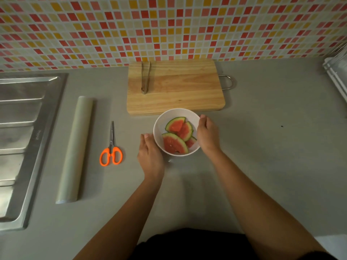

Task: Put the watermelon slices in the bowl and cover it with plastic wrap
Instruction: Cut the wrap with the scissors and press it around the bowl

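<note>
Nearest me, the left hand [150, 152] lies fairly flat against the left side of the bowl [159, 124]. The right hand [207, 136] cups the bowl's right rim with curled fingers. The bowl sits on the surface [262, 147] with the watermelon slices [177, 136] inside. I cannot tell whether film covers it yet. If it does, I'd press it down evenly all round the rim. Left of the bowl lie scissors [111, 152], and further left the plastic wrap roll [75, 149]. Just behind the bowl is a cutting board [178, 87].
</note>
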`<action>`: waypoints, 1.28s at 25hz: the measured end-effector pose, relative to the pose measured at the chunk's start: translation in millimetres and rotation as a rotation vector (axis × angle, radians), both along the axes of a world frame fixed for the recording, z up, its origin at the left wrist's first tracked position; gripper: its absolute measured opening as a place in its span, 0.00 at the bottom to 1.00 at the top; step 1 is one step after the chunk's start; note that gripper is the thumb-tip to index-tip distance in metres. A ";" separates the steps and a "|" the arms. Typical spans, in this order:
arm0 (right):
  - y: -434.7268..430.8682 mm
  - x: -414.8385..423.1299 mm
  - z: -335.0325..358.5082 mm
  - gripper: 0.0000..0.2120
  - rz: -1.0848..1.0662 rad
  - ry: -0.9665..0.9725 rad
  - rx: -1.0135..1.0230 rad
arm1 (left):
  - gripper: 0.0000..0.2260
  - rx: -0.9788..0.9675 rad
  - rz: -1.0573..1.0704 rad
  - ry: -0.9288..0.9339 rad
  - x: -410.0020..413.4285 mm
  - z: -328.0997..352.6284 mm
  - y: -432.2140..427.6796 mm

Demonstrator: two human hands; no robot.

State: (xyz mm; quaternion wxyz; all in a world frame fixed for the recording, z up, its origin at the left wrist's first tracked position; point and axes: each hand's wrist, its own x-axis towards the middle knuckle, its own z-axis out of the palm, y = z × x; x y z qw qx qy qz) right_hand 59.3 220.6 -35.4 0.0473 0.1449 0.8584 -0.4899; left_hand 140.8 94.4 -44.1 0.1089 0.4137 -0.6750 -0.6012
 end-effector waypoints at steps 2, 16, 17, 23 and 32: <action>7.7 -15.7 5.1 0.17 0.194 -0.043 -0.028 | 0.23 -0.039 0.010 -0.006 -7.8 2.0 -13.9; 2.1 -20.8 4.9 0.25 0.264 0.053 -0.138 | 0.22 -0.094 -0.205 0.102 -31.8 12.0 3.8; 1.7 -21.7 5.0 0.29 0.263 0.011 -0.097 | 0.22 -0.090 -0.188 0.109 -30.9 11.9 4.5; -6.1 -23.2 13.3 0.41 0.214 -0.072 -0.003 | 0.21 -0.103 -0.104 0.185 -25.5 8.1 5.4; -8.3 -24.4 31.2 0.40 0.299 -0.259 0.117 | 0.22 -0.074 -0.096 0.227 -22.5 3.6 5.6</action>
